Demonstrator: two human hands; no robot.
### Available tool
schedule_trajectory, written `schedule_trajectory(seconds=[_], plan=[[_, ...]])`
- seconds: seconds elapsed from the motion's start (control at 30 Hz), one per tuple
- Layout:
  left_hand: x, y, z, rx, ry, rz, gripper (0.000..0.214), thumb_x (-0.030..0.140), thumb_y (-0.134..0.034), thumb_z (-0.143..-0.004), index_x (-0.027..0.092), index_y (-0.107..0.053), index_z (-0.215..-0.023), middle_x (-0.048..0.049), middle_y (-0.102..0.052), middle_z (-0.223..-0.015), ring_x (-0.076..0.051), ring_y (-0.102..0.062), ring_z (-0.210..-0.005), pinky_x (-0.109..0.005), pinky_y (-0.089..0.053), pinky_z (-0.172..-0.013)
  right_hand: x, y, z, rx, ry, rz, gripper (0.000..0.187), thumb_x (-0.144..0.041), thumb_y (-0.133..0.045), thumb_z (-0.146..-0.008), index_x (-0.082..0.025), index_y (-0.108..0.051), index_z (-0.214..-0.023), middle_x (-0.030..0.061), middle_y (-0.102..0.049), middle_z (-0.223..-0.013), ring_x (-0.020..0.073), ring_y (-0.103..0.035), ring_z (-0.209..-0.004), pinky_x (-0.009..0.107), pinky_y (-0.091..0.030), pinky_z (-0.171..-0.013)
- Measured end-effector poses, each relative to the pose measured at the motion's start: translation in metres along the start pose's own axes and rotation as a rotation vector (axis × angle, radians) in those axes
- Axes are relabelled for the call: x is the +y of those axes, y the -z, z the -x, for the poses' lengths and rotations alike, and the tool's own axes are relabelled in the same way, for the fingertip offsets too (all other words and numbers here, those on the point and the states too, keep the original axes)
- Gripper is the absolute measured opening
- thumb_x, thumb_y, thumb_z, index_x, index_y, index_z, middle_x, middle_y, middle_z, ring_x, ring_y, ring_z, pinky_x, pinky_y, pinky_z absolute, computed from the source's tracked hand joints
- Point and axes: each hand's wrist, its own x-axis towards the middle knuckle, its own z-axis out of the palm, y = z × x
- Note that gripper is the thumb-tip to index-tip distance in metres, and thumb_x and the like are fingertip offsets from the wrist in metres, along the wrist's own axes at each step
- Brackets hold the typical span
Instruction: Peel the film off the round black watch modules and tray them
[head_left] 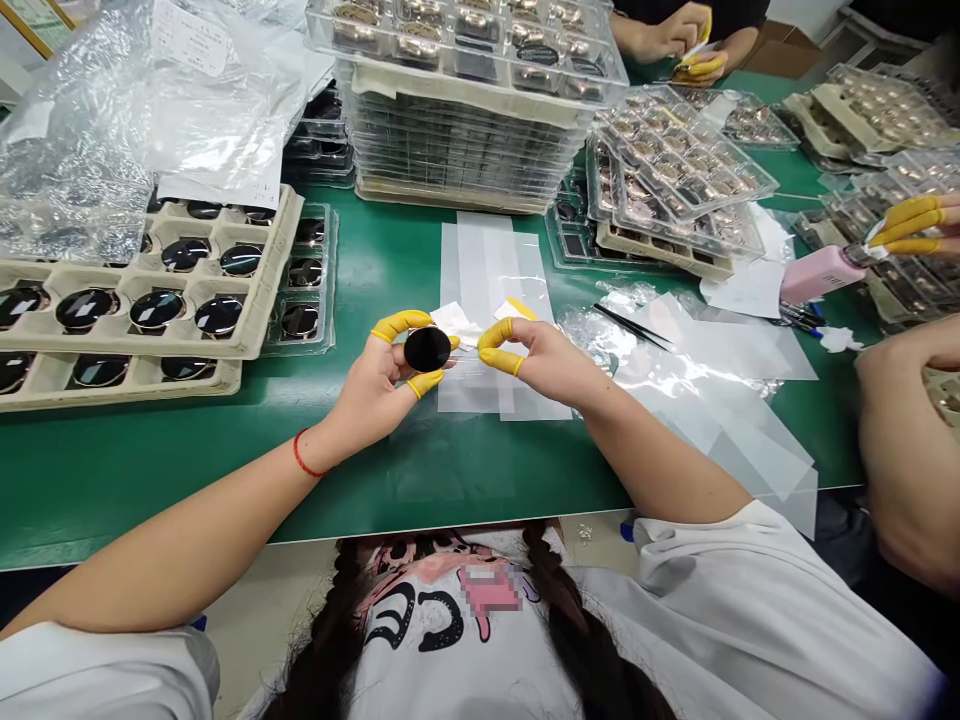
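My left hand (379,385), with yellow finger cots, pinches a round black lens (427,349) by its edges above the green table. My right hand (536,358), also in yellow cots, is closed in a pinch on a small piece of clear film (465,327) right beside the lens. Under both hands lie clear plastic sheets (491,270) spread flat on the mat.
Beige trays of dark lenses (157,300) sit at the left under bubble wrap (90,140). A tall stack of clear trays (465,110) stands behind. Black tweezers (634,327) lie to the right. Other people's gloved hands (919,225) work at the right and far side.
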Motion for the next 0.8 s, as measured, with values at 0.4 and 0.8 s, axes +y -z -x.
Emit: schedule_trajectory(seconds=[0.4,0.8], plan=[[-0.005,-0.006,-0.001,-0.147,0.119,0.020,0.050,0.020,-0.070,-0.081,0.021,-0.042,-0.122,-0.0047,-0.071,-0.103,-0.018,-0.071,-0.097,-0.035,-0.054,-0.090,-0.018,-0.010,-0.003,0.002,0.078,-0.310,0.017,-0.032,-0.066,-0.079,-0.018,-0.058,-0.073,0.0031,-0.062,-0.111,0.0164,-0.057,-0.107,0.037,-0.039,-0.101],[-0.009,-0.006,0.003,-0.139,0.128,-0.061,0.053,0.023,-0.071,-0.080,0.022,-0.043,-0.125,-0.0044,-0.068,-0.105,-0.017,-0.070,-0.094,-0.036,-0.055,-0.088,-0.009,-0.027,-0.006,-0.051,-0.017,-0.346,0.015,-0.030,-0.067,-0.076,-0.017,-0.059,-0.076,0.0017,-0.062,-0.088,0.0144,-0.056,-0.087,0.032,-0.044,-0.086]])
